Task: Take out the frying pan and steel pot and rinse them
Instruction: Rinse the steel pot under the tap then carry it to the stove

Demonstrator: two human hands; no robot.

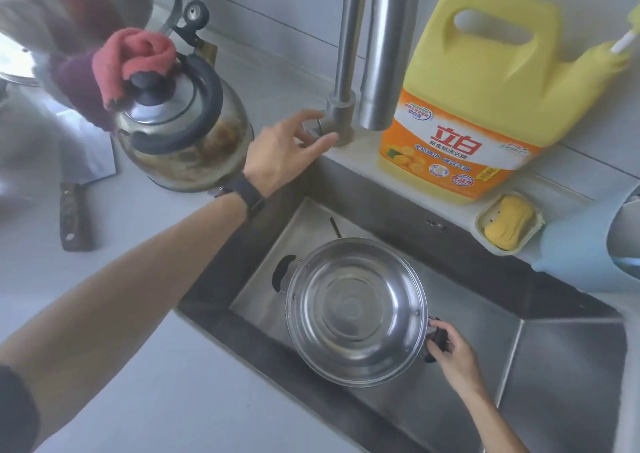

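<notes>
While my right hand (453, 352) is closing around the steel pot's (356, 310) side handle over the sink's (554, 366) middle, my left hand (287, 151), fingers spread, is touching the tap lever (317, 130); a sudden full flow could splash or tip the pot.

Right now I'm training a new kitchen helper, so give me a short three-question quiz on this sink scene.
1. True or false: the steel pot sits inside the sink.
2. Which hand has its grip on the pot's black side handle? A) left hand B) right hand C) neither
3. Fill in: the left hand reaches the base of the ____, beside the kettle.

Key:
1. True.
2. B, the right hand.
3. Faucet, left of the yellow dish soap jug.
</notes>
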